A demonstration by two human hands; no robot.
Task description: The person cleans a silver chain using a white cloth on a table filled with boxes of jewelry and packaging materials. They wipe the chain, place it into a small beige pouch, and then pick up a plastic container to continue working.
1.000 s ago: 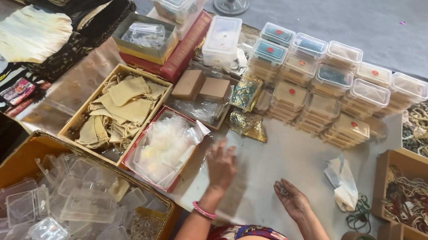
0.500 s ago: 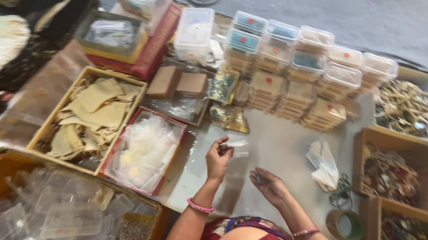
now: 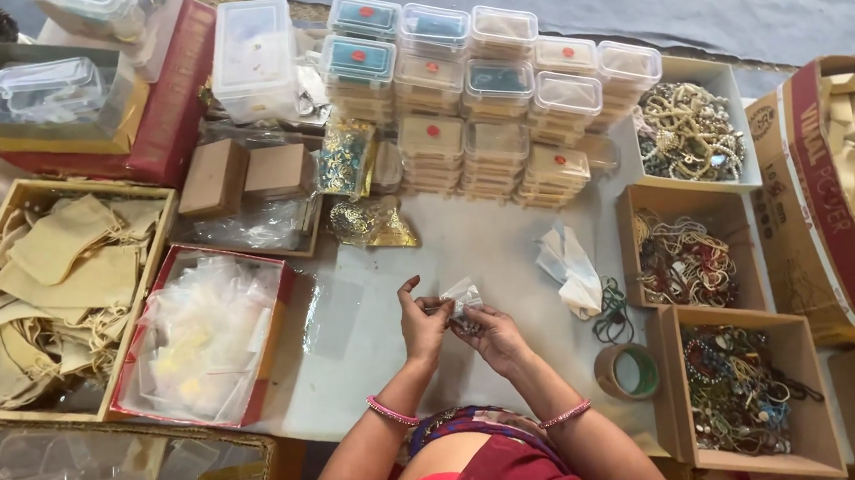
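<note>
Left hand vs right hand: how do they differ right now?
The left hand pinches the small clear pouch with thumb and fingers, back toward the camera; the right hand lies beneath the pouch. The left wrist wears a pink bangle, the right a thinner bangle. Both meet at the pouch above the table.

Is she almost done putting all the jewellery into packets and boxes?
Not nearly, it seems. Done: stacks of closed clear boxes stand at the back of the table. In hand: the left hand and right hand together hold one small clear packet. Left: three open boxes of loose jewellery on the right, and a red tray of empty clear bags waiting.
</note>
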